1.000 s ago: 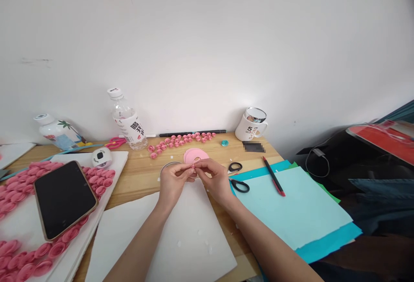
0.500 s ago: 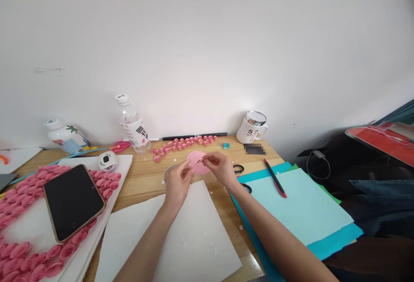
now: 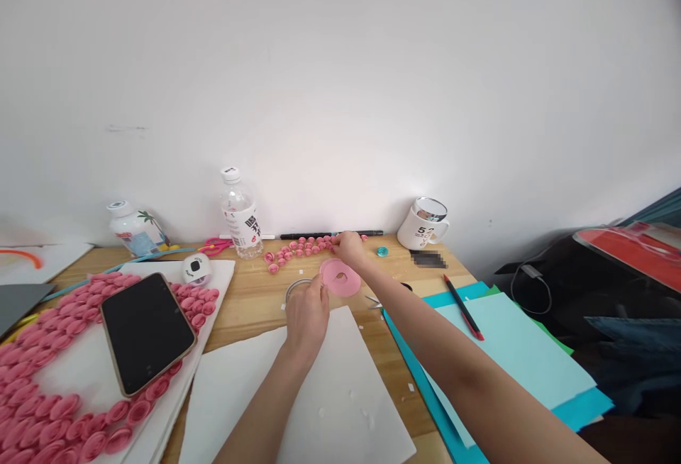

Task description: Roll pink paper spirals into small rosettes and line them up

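My left hand (image 3: 308,311) is closed, thumb and fingertips pinching the left edge of a pink paper disc (image 3: 352,286) with a hole in its middle. Beyond the disc, my right hand (image 3: 351,247) reaches to the far side of the table, fingers pinched together on a small pink paper rose, mostly hidden by the hand. It is at the right part of a row of small rolled pink paper roses (image 3: 303,245). Under my left wrist lies a white foam board (image 3: 340,379). A ring-shaped roll of tape (image 3: 292,286) sits partly behind my left hand.
Left: a phone (image 3: 149,333) on a board edged with pink roses (image 3: 58,407), a white correction-tape-like device (image 3: 196,267), two bottles (image 3: 242,216). Right: a mug (image 3: 423,226), a teal paper coil (image 3: 381,251), blue paper sheets (image 3: 521,357), a pen (image 3: 462,308), scissors (image 3: 375,301) partly under my right forearm.
My right hand has left the pink disc and moved away to the row of roses. My left hand stays at the disc's edge, its back now turned more upward. The view has shifted slightly.
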Demonstrator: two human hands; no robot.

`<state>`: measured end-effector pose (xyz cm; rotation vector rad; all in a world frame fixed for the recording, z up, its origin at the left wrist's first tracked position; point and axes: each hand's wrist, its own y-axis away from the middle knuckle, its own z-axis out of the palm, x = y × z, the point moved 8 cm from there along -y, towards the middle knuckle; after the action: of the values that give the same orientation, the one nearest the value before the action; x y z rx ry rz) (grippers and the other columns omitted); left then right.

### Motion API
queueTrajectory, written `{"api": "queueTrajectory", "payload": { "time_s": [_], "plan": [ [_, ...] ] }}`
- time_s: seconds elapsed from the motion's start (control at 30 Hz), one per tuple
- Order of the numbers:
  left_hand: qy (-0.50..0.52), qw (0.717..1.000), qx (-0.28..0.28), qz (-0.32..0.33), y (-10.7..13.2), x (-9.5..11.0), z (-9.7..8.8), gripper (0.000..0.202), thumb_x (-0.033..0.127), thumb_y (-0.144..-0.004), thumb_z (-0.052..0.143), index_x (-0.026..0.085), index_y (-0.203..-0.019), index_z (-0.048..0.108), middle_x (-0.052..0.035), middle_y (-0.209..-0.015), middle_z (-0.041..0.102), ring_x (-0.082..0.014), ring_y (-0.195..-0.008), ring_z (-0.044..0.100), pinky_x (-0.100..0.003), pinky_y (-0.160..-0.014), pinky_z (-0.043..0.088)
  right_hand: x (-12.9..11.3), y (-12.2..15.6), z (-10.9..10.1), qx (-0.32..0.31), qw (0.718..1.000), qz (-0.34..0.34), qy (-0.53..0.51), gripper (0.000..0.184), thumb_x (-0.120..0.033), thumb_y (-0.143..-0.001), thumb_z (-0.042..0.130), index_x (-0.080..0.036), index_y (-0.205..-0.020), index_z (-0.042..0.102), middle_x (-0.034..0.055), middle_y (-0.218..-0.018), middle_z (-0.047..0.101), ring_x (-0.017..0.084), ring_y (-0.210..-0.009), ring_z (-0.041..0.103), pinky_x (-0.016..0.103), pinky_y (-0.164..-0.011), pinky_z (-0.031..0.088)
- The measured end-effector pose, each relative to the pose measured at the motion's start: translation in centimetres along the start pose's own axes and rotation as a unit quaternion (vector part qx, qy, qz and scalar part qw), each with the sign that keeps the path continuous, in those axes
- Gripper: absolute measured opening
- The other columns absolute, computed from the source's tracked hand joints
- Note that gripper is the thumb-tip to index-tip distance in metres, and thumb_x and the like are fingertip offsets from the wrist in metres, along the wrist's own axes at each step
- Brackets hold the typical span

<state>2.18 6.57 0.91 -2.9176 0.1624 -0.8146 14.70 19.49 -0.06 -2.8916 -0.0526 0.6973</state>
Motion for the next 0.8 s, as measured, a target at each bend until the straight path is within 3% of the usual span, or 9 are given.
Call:
{"api": "queueTrajectory", "payload": {
  "time_s": [0.3, 0.53, 0.8],
  "plan": [
    [-0.089, 0.994, -0.057, 0.000, 0.2, 0.0, 1.3, 0.031, 0.017, -0.086, 0.030, 0.015, -0.094, 0.060, -0.0129, -0.073, 0.064, -0.0249, -0.072, 0.059, -0.029, -0.056, 0.031, 0.7, 2.9, -1.5, 0.047, 0.995, -0.090, 0.012, 0.023, -0.013, -0.079, 0.045, -0.017, -0.082, 0.068, 0.0066, -0.083, 0.063, 0.014, -0.073, 0.054, 0.022, -0.065, 0.036],
    [-0.130, 0.990, -0.057, -0.015, 0.1, 0.2, 1.0, 0.026, 0.019, -0.086, 0.033, 0.016, -0.091, 0.058, -0.0105, -0.074, 0.065, -0.0232, -0.073, 0.061, -0.029, -0.057, 0.035, -0.6, 3.4, 0.1, 0.049, 0.988, -0.142, 0.048, 0.025, -0.012, -0.083, 0.041, -0.017, -0.079, 0.066, 0.0082, -0.089, 0.059, 0.016, -0.080, 0.051, 0.025, -0.069, 0.037],
    [-0.124, 0.990, -0.056, -0.034, -0.1, -0.1, 0.5, 0.025, 0.018, -0.086, 0.032, 0.017, -0.095, 0.056, -0.0083, -0.076, 0.065, -0.0221, -0.073, 0.061, -0.030, -0.056, 0.037, -1.2, 3.1, 2.0, 0.028, 0.978, -0.179, 0.106, 0.020, -0.005, -0.075, 0.048, -0.016, -0.074, 0.064, 0.0108, -0.086, 0.059, 0.020, -0.083, 0.049, 0.028, -0.065, 0.035]
  ]
}}
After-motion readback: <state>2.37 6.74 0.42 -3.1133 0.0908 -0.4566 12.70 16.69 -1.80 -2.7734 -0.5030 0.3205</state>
